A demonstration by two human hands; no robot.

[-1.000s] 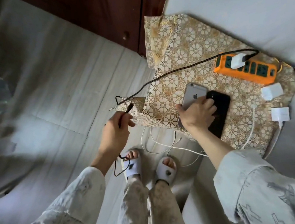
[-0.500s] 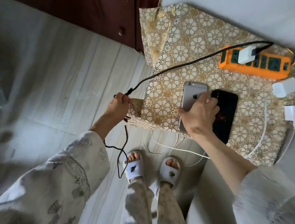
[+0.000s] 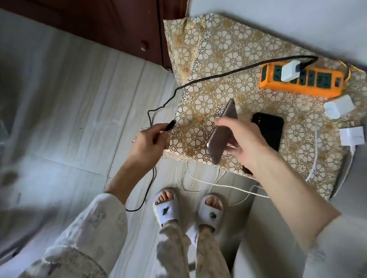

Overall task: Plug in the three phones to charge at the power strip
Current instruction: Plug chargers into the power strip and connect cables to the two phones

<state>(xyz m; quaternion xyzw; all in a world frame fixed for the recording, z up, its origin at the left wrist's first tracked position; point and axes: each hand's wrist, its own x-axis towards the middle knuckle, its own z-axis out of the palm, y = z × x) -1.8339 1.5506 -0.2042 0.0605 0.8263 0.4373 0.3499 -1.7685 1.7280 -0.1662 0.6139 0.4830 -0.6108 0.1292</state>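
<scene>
Orange power strip [image 3: 302, 82]; gold floral cloth [image 3: 214, 63]; black phone [image 3: 270, 129]; black cable [image 3: 227, 73]; white slippers [image 3: 166, 209].

Person wears loose pale cream sleeves [image 3: 92, 234] and matching trousers [image 3: 188, 263], both with faded grey printed figures. White open-toe slippers [image 3: 166, 209], each bearing one small dark ornament.

- Tablecloth [image 3: 223, 46]: patterned cloth with a slight gold sheen.
- Power strip [image 3: 273, 83]: smooth orange plastic.
- Charger plug [image 3: 289, 71] in it: glossy white plastic.
- Black cable [image 3: 216, 76]: matt, braided look.
- Black phone [image 3: 270, 129]: glossy face.
- Floor [image 3: 67, 108]: pale wood-grain boards.
- Cabinet [image 3: 101, 16], far: dark polished wood.
</scene>
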